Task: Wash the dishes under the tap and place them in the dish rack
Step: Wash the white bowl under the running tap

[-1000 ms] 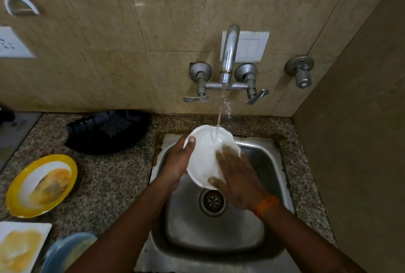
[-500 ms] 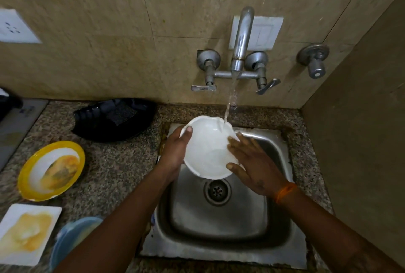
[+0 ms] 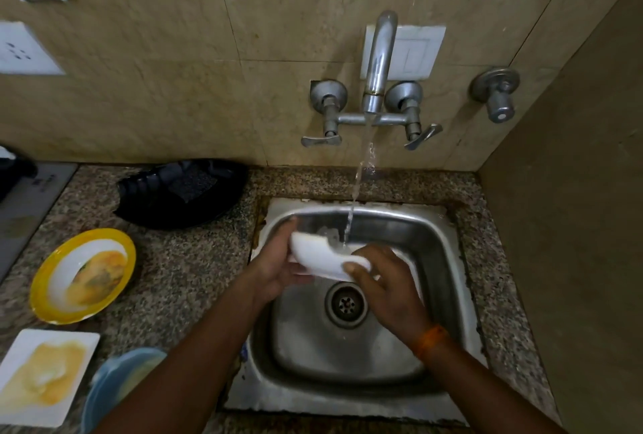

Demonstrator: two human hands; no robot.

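White and glossy, the bowl (image 3: 323, 257) sits at the centre of the frame over the steel sink (image 3: 435, 252), tilted so far that mostly its outer wall shows; its inside is hidden. The left hand (image 3: 278, 264) grips its left rim, fingers curled behind the bowl and out of sight. The right hand (image 3: 386, 280) covers the bowl's right edge, thumb pinching the rim, the other fingers bent over the far side (what they touch cannot be made out). An orange band (image 3: 429, 341) circles that wrist. Both forearms rise from the bottom edge, cut off there.

A thin stream of water (image 3: 358, 186) falls from the curved metal tap (image 3: 377, 61) at upper centre and lands at the bowl's upper edge. Below the hands lies the round drain (image 3: 346, 304).

On the speckled stone counter (image 3: 195, 270), left of the sink, sits a yellow-rimmed plate (image 3: 83, 275) smeared with orange residue. A square white plate (image 3: 45, 376), also smeared, lies at lower left, and beside it a blue dish (image 3: 114, 381), blurred and partly hidden by the left arm. A black ridged tray (image 3: 181, 191) lies against the beige tiled wall.
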